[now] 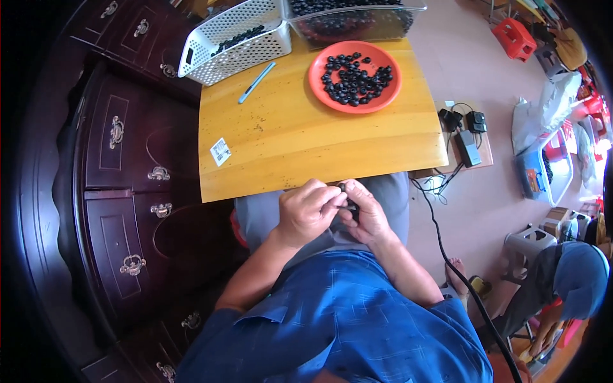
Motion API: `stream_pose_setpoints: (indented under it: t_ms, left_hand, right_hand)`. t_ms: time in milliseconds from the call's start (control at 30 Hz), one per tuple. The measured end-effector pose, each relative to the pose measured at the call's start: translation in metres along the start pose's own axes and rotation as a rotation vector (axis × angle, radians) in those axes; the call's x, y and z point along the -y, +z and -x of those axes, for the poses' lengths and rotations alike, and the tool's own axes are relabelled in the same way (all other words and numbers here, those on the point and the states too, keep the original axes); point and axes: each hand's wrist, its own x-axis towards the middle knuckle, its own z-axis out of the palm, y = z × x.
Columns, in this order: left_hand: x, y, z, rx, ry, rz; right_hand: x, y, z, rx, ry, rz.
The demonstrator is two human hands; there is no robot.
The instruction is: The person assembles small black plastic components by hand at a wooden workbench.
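Note:
Just off the near edge of the table, above my lap, my left hand and my right hand meet with bent fingers. Between the fingertips they pinch a small black part, mostly covered by the fingers, so its exact shape cannot be made out. Beyond them on the wooden table lies a red plate with many small round black parts. A slim blue cutter-like tool rests to the plate's left.
A white perforated basket and a clear bin, both with black parts, stand at the table's far side. A white label lies at left. Dark drawers flank the left; cables and a seated person are at right.

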Motion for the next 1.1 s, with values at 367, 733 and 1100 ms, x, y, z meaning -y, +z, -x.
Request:
stream_pose_setpoints:
  t_ms: [367,733,1100]
  left_hand:
    - [0.003,-0.028,-0.028,0.370,-0.178,0.097]
    - [0.010,-0.027,-0.023,0.400,-0.115,0.008]
    - [0.019,-0.031,-0.019,0.400,-0.073,-0.009]
  right_hand:
    - [0.012,-0.009,-0.001,0.186,0.058,0.173]
    - [-0.002,-0.025,-0.009,0.257,0.103,0.017]
    - [-0.002,-0.016,-0.010,0.165,0.123,0.038]
